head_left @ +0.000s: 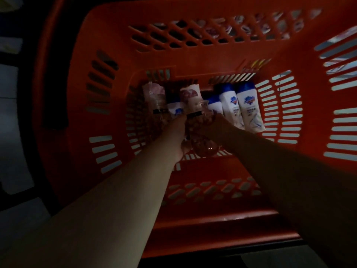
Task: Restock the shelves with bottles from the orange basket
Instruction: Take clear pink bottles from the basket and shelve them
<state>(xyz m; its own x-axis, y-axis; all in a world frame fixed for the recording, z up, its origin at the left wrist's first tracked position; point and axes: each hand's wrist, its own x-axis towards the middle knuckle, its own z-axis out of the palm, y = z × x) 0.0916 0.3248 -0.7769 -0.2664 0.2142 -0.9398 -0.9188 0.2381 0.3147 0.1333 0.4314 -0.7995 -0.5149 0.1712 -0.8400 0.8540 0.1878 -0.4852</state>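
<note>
Pink bottle (pixel 201 136) half-hides left hand (pixel 173 136), right hand (pixel 218 126).

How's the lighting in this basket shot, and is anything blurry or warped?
Head view: dim overall, forearms in shadow; white bottles are brightest; the clear pink bottle between the left hand and right hand is blurred; wide-angle lens bows the orange basket walls.

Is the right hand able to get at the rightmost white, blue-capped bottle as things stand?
Probably yes: the rightmost white bottle lies uncovered close beside the right hand, with nothing on top of it, though that hand rests against the clear bottle.
</note>
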